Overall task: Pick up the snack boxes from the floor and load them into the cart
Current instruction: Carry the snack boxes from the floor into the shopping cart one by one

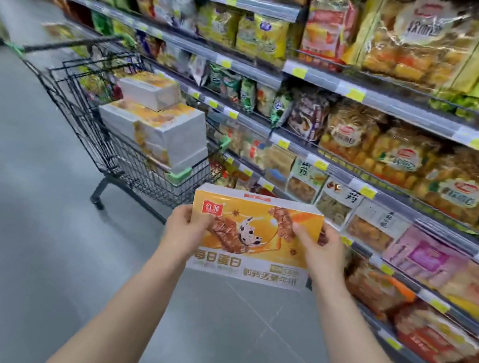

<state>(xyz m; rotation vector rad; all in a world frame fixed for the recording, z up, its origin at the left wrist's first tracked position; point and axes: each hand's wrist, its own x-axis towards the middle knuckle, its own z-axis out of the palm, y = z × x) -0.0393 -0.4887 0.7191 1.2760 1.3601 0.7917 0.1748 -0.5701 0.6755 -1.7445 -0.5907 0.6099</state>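
Note:
I hold an orange and white snack box (pixel 255 230) flat in front of me, above the floor. My left hand (pixel 186 229) grips its left edge and my right hand (pixel 319 252) grips its right edge, thumbs on the printed top. Ahead and to the left stands a black wire shopping cart (pixel 90 128) with green corner guards. Several matching snack boxes (pixel 159 129) are stacked inside it, reaching above its rim. The box I hold is just short of the cart's near corner.
Store shelves (pixel 368 101) packed with bagged snacks run along the right side of the aisle. Grey floor (pixel 23 226) spreads to the left and below. The cart's handle bar (pixel 66 43) points away towards the far left.

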